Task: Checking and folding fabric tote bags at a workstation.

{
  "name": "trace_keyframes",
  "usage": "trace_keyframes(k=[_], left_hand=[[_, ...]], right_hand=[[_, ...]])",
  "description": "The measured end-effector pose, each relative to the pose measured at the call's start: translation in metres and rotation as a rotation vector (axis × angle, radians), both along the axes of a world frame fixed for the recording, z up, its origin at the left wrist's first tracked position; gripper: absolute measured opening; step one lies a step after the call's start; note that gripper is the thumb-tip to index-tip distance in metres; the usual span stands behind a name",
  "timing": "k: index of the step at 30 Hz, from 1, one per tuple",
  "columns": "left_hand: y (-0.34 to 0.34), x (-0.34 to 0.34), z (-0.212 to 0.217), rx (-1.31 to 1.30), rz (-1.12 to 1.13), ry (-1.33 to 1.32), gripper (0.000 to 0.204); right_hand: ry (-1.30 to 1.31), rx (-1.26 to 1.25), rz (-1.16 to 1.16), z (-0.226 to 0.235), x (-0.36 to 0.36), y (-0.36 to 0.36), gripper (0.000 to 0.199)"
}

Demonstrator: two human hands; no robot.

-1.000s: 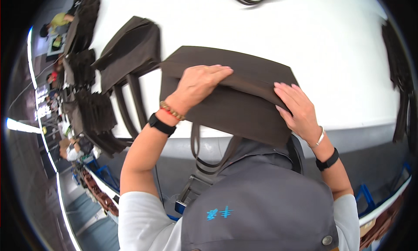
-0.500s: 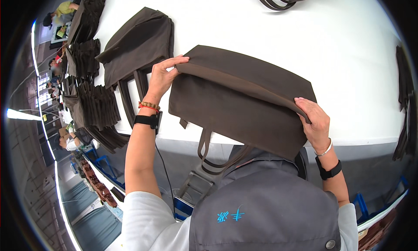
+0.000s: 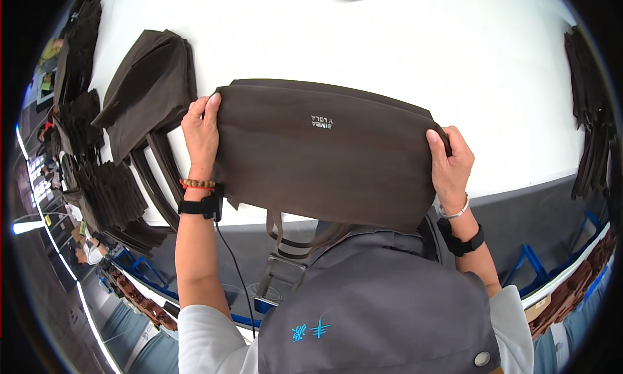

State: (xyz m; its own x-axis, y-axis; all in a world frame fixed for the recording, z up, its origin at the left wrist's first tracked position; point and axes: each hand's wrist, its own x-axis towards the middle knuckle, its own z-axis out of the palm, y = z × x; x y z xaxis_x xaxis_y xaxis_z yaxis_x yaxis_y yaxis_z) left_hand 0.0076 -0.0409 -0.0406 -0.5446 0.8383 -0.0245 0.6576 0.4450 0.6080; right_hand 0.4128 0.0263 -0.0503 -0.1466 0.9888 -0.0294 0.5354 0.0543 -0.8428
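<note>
Over the white table's (image 3: 389, 49) near edge, both hands grip a brown bag (image 3: 324, 160).

One fisheye view, worn on the person's head, looks steeply down over their chest and forearms onto a white table (image 3: 363, 43), close enough that the left hand (image 3: 201, 137) and right hand (image 3: 451, 163) fill the middle. Straight edges bow toward a dark round rim, floor showing lower left

Matt brown cloth bag (image 3: 324, 156); smooth white table (image 3: 389, 43).
</note>
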Motion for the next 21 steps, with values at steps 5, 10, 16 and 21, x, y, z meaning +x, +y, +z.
trace_keyframes(k=[5, 10, 16, 21], left_hand=[[0.015, 0.007, -0.006, -0.104, 0.011, 0.209, 0.036], [0.021, 0.027, -0.007, 0.138, -0.024, 0.095, 0.031], [0.024, 0.029, -0.011, 0.009, 0.06, 0.113, 0.033], [0.029, 0.038, -0.002, -0.175, 0.111, 0.094, 0.026]], right_hand=[[-0.232, 0.173, 0.032, -0.006, -0.007, 0.002, 0.024], [-0.345, 0.197, 0.075, -0.006, -0.003, 0.003, 0.025], [-0.419, 0.239, 0.079, -0.007, -0.008, 0.006, 0.03], [-0.447, 0.191, 0.079, -0.004, -0.009, 0.01, 0.04]])
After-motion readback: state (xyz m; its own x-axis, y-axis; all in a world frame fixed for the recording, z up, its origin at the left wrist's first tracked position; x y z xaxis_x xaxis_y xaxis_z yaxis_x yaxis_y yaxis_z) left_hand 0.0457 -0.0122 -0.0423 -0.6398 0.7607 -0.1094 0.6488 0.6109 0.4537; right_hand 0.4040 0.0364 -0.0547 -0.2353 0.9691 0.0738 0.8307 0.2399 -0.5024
